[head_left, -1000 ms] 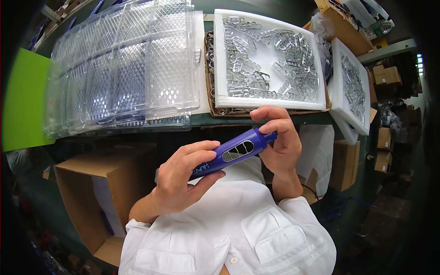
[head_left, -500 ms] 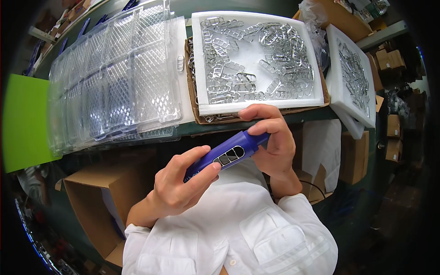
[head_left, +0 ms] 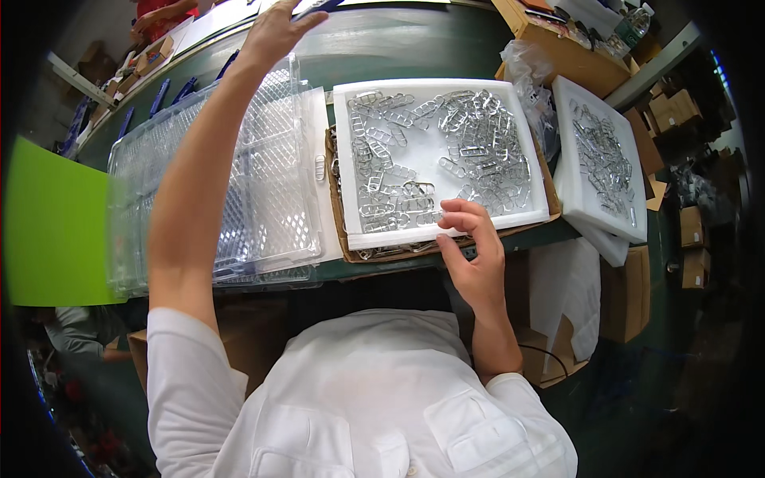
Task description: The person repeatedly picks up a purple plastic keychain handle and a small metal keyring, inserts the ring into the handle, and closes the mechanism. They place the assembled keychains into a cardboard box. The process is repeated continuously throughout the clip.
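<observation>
My left hand (head_left: 275,30) is stretched to the far edge of the view. It holds a blue plastic tube-shaped casing (head_left: 320,6), which the picture's edge partly cuts off. My right hand (head_left: 482,259) is over the near edge of a white foam tray (head_left: 398,237), thumb and fingers apart, with nothing visible between them. Many small silver oblong frames, each with divided openings (head_left: 486,119), lie loose in the tray, thickest at its right side. The tray rests on a cardboard box (head_left: 339,215) that holds more metal pieces.
Stacked clear plastic trays (head_left: 271,183) lie left of the foam tray, beside a bright green sheet (head_left: 56,231). Several blue casings (head_left: 159,97) lie behind them. A second foam tray of frames (head_left: 567,119) leans at the right. Another person's arm (head_left: 163,12) shows far left.
My left hand has carried the blue casing from in front of my chest to the far side of the table. The right hand has let go of it. The view has shifted.
</observation>
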